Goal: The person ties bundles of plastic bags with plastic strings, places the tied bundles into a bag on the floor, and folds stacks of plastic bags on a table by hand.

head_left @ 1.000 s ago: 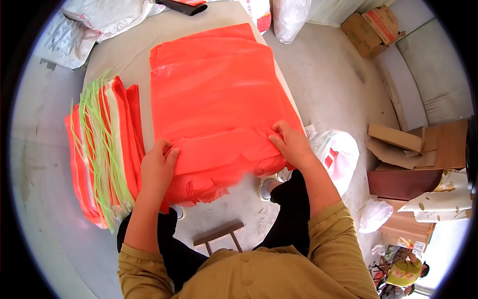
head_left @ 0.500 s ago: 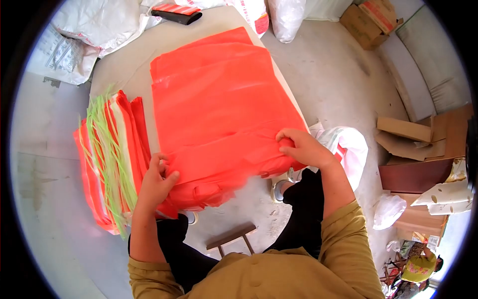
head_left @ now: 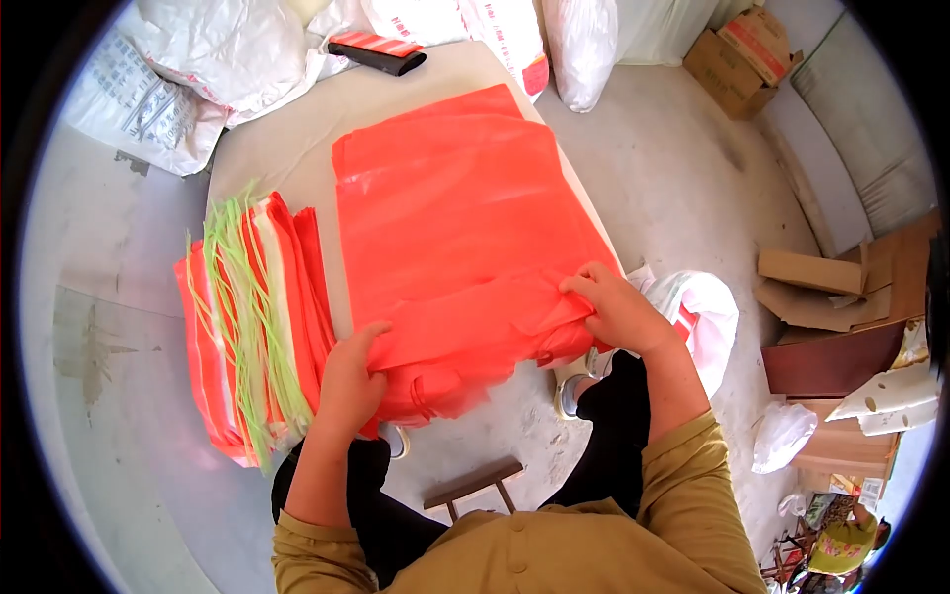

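Observation:
A stack of thin red plastic sheets (head_left: 445,213) lies on the table, its near edge rumpled and hanging over the front. My left hand (head_left: 348,384) is closed on the left end of that near edge, with some fingertips hidden. At the right end, my right hand (head_left: 621,309) pinches the red plastic between thumb and fingers. Left of the stack, close to my left forearm, sits a folded bundle of red and white plastic (head_left: 210,361). Thin green strips (head_left: 247,332) are draped over this bundle.
White sacks (head_left: 223,54) stand behind the table (head_left: 272,148), where a black and striped item (head_left: 378,51) lies. A white plastic bag (head_left: 708,327) is right of my right hand. Cardboard boxes (head_left: 732,74) are farther off. A small stool (head_left: 475,485) is below; another person (head_left: 841,546) is at lower right.
The view has shifted, so the table appears lower and farther right. My hands stay at the near edge of the red plastic, and the strip between them is lifted and drawn flatter.

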The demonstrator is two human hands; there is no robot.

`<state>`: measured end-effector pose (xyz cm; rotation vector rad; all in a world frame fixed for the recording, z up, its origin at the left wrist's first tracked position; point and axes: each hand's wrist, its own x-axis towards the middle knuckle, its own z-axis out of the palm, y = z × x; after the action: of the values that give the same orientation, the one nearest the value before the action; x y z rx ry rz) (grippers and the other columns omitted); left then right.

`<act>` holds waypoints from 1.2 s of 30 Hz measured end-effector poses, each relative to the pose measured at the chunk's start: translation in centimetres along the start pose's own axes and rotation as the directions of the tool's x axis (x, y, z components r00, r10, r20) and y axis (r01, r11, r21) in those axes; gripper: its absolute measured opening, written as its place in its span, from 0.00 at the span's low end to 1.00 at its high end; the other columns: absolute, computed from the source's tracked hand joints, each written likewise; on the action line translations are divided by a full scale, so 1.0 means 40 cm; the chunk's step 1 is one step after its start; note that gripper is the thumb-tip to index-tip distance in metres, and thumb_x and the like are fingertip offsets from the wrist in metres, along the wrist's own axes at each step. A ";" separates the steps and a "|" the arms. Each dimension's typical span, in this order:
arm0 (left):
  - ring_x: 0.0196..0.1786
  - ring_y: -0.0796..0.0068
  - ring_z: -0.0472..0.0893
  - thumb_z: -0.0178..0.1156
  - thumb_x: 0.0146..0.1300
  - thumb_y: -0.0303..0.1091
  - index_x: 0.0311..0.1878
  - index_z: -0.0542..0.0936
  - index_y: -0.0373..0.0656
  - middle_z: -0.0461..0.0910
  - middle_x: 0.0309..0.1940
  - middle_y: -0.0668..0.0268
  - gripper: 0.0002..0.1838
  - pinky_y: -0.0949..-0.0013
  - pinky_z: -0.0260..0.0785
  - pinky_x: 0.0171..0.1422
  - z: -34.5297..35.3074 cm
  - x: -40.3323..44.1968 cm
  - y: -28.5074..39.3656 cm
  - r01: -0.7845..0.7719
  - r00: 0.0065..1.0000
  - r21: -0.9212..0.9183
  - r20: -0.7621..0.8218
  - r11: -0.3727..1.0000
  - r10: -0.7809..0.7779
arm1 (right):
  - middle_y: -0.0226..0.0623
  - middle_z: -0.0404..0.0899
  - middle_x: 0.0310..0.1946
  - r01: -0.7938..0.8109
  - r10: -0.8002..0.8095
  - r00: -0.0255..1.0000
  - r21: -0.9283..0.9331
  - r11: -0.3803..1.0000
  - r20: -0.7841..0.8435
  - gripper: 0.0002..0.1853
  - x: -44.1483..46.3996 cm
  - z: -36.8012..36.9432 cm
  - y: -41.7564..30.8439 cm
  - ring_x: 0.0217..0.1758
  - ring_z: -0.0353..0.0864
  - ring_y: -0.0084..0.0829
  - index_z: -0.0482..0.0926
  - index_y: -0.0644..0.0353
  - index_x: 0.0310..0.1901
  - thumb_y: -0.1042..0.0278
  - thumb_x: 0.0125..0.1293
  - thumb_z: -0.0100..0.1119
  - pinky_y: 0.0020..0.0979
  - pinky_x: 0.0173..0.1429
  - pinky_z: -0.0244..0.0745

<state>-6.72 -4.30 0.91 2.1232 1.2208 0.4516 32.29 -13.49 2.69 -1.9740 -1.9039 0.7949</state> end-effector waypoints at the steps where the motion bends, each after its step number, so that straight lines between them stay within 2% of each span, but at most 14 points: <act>1: 0.63 0.44 0.77 0.58 0.53 0.15 0.65 0.80 0.45 0.81 0.60 0.51 0.33 0.53 0.71 0.69 -0.001 -0.001 0.001 0.009 1.000 0.007 -0.004 1.000 -0.009 | 0.41 0.76 0.56 0.022 -0.022 0.999 -0.021 1.000 -0.023 0.30 -0.002 -0.002 -0.002 0.59 0.80 0.48 0.79 0.53 0.62 0.86 0.56 0.56 0.39 0.60 0.77; 4: 0.60 0.47 0.77 0.59 0.56 0.14 0.64 0.82 0.47 0.80 0.58 0.52 0.31 0.56 0.71 0.67 -0.006 -0.003 -0.005 0.022 1.000 0.044 -0.010 0.999 -0.021 | 0.40 0.76 0.58 0.075 -0.077 0.994 -0.028 0.997 -0.080 0.30 -0.006 -0.017 -0.010 0.59 0.80 0.47 0.82 0.54 0.61 0.86 0.55 0.56 0.39 0.60 0.77; 7: 0.58 0.53 0.78 0.60 0.59 0.14 0.64 0.84 0.48 0.79 0.57 0.55 0.30 0.61 0.72 0.65 -0.013 0.001 -0.035 -0.009 0.999 0.101 -0.032 0.995 0.012 | 0.42 0.77 0.60 0.151 -0.156 0.972 -0.040 0.988 -0.177 0.22 -0.011 -0.022 0.001 0.57 0.81 0.50 0.86 0.58 0.53 0.84 0.56 0.57 0.44 0.59 0.78; 9: 0.57 0.54 0.78 0.61 0.61 0.14 0.63 0.85 0.48 0.79 0.58 0.56 0.28 0.62 0.72 0.64 -0.014 0.005 -0.044 -0.049 0.995 0.127 -0.078 0.991 0.059 | 0.40 0.78 0.58 0.210 -0.217 0.954 -0.055 0.976 -0.206 0.22 -0.003 -0.023 0.020 0.57 0.81 0.46 0.86 0.57 0.54 0.83 0.57 0.62 0.41 0.59 0.77; 12: 0.54 0.56 0.78 0.62 0.61 0.17 0.57 0.86 0.43 0.81 0.49 0.56 0.21 0.58 0.72 0.63 -0.013 0.022 -0.047 -0.263 0.917 0.182 -0.258 0.947 0.304 | 0.38 0.81 0.52 0.250 -0.239 0.944 0.024 0.968 -0.228 0.18 0.004 -0.045 0.031 0.54 0.82 0.41 0.86 0.59 0.53 0.81 0.60 0.66 0.37 0.57 0.77; 15: 0.51 0.65 0.80 0.61 0.68 0.20 0.55 0.85 0.39 0.82 0.45 0.60 0.13 0.63 0.74 0.59 -0.041 0.042 -0.073 -0.176 0.984 -0.324 -0.077 0.929 0.159 | 0.41 0.84 0.45 0.154 -0.108 0.964 0.177 0.972 -0.242 0.12 0.010 -0.067 0.043 0.51 0.82 0.42 0.86 0.61 0.49 0.75 0.64 0.67 0.38 0.56 0.77; 16: 0.51 0.68 0.81 0.60 0.70 0.22 0.54 0.84 0.38 0.83 0.46 0.60 0.12 0.65 0.74 0.59 -0.046 0.050 -0.067 0.006 1.000 -0.408 -0.020 0.913 -0.016 | 0.42 0.85 0.43 0.101 -0.043 0.969 0.232 0.967 -0.241 0.10 0.013 -0.072 0.048 0.51 0.81 0.43 0.86 0.62 0.48 0.72 0.65 0.67 0.39 0.55 0.77; 18: 0.52 0.72 0.82 0.58 0.75 0.25 0.53 0.82 0.37 0.85 0.48 0.61 0.09 0.68 0.75 0.58 -0.060 0.070 -0.046 0.362 0.929 -0.529 0.135 0.768 -0.345 | 0.40 0.85 0.41 0.030 0.058 0.939 0.250 0.968 -0.339 0.10 0.036 -0.065 0.046 0.47 0.82 0.39 0.85 0.63 0.47 0.70 0.67 0.67 0.36 0.54 0.77; 21: 0.53 0.74 0.84 0.57 0.77 0.29 0.60 0.77 0.39 0.86 0.52 0.60 0.13 0.71 0.76 0.57 -0.035 0.124 -0.039 0.381 0.898 -0.559 0.032 0.736 -0.440 | 0.37 0.85 0.38 -0.043 0.204 0.916 0.421 0.906 -0.345 0.10 0.099 -0.043 0.069 0.44 0.82 0.32 0.84 0.62 0.46 0.66 0.69 0.67 0.33 0.52 0.76; 24: 0.51 0.73 0.84 0.58 0.76 0.28 0.69 0.71 0.40 0.86 0.52 0.59 0.21 0.70 0.76 0.56 0.010 0.164 -0.053 0.224 0.902 -0.794 -0.051 0.566 -0.428 | 0.36 0.85 0.38 -0.055 0.263 0.899 0.506 0.861 -0.350 0.11 0.157 -0.008 0.096 0.43 0.81 0.28 0.84 0.62 0.47 0.63 0.70 0.66 0.31 0.51 0.76; 28: 0.53 0.72 0.84 0.59 0.73 0.26 0.75 0.65 0.42 0.85 0.52 0.57 0.29 0.68 0.77 0.58 0.014 0.174 -0.046 0.247 0.912 -0.731 -0.046 0.636 -0.407 | 0.28 0.81 0.39 -0.032 0.281 0.893 0.575 0.818 -0.351 0.09 0.209 0.029 0.145 0.42 0.75 0.17 0.80 0.62 0.51 0.68 0.75 0.63 0.25 0.48 0.73; 31: 0.53 0.72 0.83 0.60 0.72 0.25 0.75 0.66 0.43 0.85 0.53 0.58 0.30 0.68 0.76 0.58 0.015 0.176 -0.061 0.241 0.924 -0.684 -0.055 0.688 -0.379 | 0.42 0.86 0.45 -0.063 0.324 0.861 0.550 0.833 -0.392 0.17 0.232 0.047 0.171 0.48 0.84 0.32 0.81 0.62 0.56 0.61 0.72 0.65 0.34 0.56 0.77; 33: 0.52 0.74 0.82 0.60 0.71 0.24 0.75 0.68 0.43 0.84 0.52 0.60 0.29 0.70 0.75 0.58 0.028 0.180 -0.074 0.222 0.920 -0.719 -0.068 0.658 -0.385 | 0.44 0.86 0.47 -0.092 0.340 0.865 0.549 0.831 -0.369 0.18 0.236 0.045 0.178 0.50 0.84 0.33 0.80 0.62 0.57 0.61 0.72 0.65 0.34 0.58 0.77; 36: 0.49 0.77 0.78 0.60 0.72 0.23 0.69 0.74 0.42 0.82 0.52 0.66 0.23 0.73 0.72 0.58 0.046 0.187 -0.111 0.186 0.914 -0.589 -0.190 0.787 -0.358 | 0.44 0.86 0.48 -0.058 0.337 0.861 0.585 0.809 -0.381 0.18 0.244 0.048 0.181 0.50 0.84 0.34 0.80 0.62 0.57 0.61 0.72 0.65 0.35 0.58 0.78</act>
<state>-4.70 3.10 -3.60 1.3781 1.3306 0.8947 36.96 -4.87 -4.77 -1.7869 -1.0337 0.7275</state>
